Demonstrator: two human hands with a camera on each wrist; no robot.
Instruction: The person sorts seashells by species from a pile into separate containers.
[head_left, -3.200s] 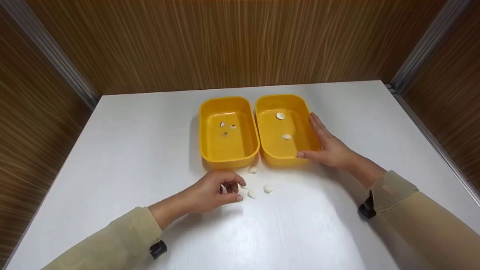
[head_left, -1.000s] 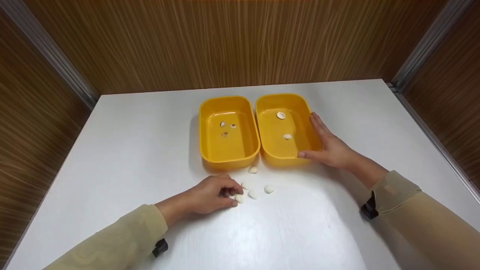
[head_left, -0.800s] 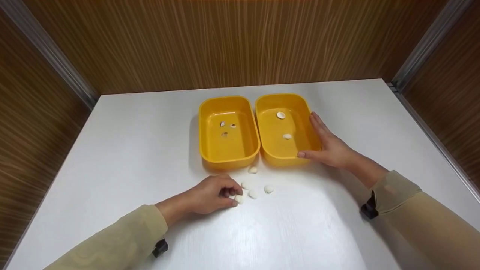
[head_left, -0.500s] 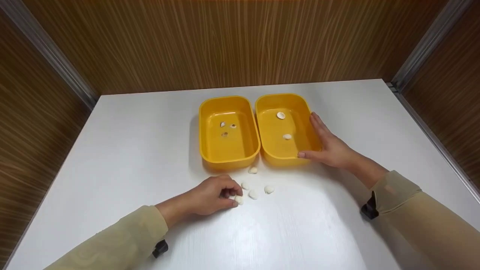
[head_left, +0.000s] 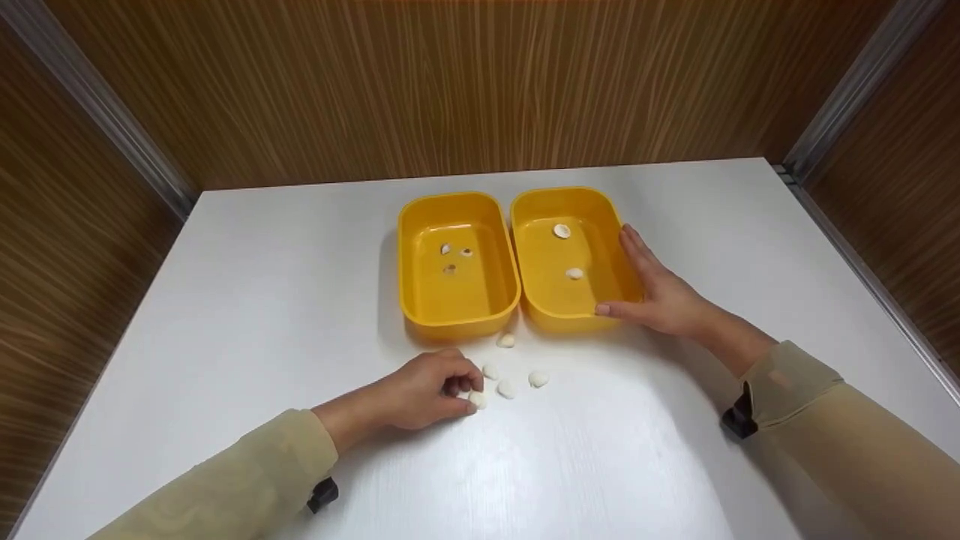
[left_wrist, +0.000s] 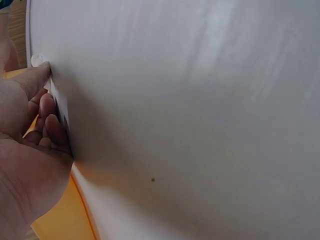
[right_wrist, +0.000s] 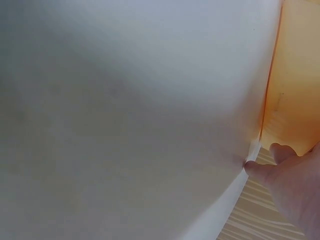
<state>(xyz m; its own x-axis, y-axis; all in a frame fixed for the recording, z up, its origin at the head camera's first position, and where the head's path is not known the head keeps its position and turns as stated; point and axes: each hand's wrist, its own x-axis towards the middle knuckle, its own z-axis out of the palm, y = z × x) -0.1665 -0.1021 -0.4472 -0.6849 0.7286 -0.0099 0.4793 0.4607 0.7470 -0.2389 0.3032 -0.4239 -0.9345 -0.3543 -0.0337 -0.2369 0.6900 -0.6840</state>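
My left hand (head_left: 431, 390) is low over the white table, fingers curled, and pinches a small white seashell (head_left: 478, 400) between thumb and fingertips at the tabletop. Beside it lie several loose pale shells, the closest being one shell (head_left: 506, 388) just to the right. My right hand (head_left: 664, 300) rests with straight fingers along the right side of the right yellow container (head_left: 566, 322), its thumb over the near rim. Two white shells, one of them a larger shell (head_left: 562, 232), sit inside that container. In the left wrist view the curled fingers partly hide the pinched shell.
A second yellow container (head_left: 457, 330) stands close beside the first, to its left, with three small brownish shells (head_left: 449, 268) inside. One loose shell (head_left: 508, 340) lies near the containers' front corners. Wood-grain panels (head_left: 480, 90) border the table's back and sides.
Over about three seconds my left hand has moved slightly toward me, and its fingertips have come together on the nearest shell. In the last second it barely shifts; the right hand stays put.
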